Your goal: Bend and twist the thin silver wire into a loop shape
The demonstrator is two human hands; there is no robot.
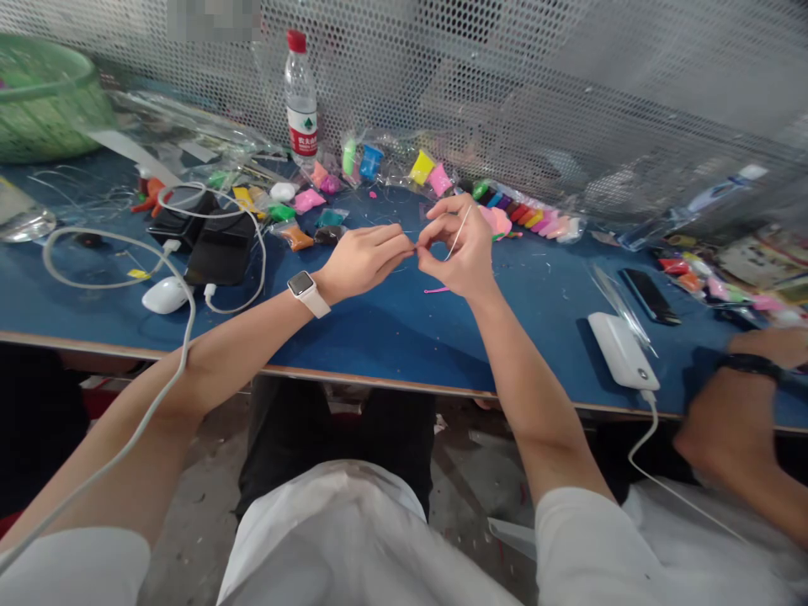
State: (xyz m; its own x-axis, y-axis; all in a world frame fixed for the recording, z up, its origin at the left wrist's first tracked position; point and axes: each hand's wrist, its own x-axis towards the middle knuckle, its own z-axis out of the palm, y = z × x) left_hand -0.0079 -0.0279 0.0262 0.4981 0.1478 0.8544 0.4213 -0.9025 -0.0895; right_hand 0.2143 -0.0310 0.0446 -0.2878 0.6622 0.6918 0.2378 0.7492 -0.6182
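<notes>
Over the blue table my left hand [369,261] reaches in from the left, its fingers pressed together. Its fingertips meet those of my right hand [464,252]. Whatever lies between the fingertips is too small to make out. My right thumb and index finger form a pinch, and a thin white strand [460,231] runs through the curled fingers of that hand. Beneath the hands lies a thin pink strip [435,290]. Just behind my right hand sits a pink lump of modelling clay [497,221], partly hidden by it.
Coloured clay packets [309,200] and a clay row [530,215] lie behind. A water bottle [301,101] stands near the mesh wall [536,76]. Left are a green basket [56,101], cables and a black box [220,248]; right, a power bank [622,349], phone [651,295] and another person's arm [732,412].
</notes>
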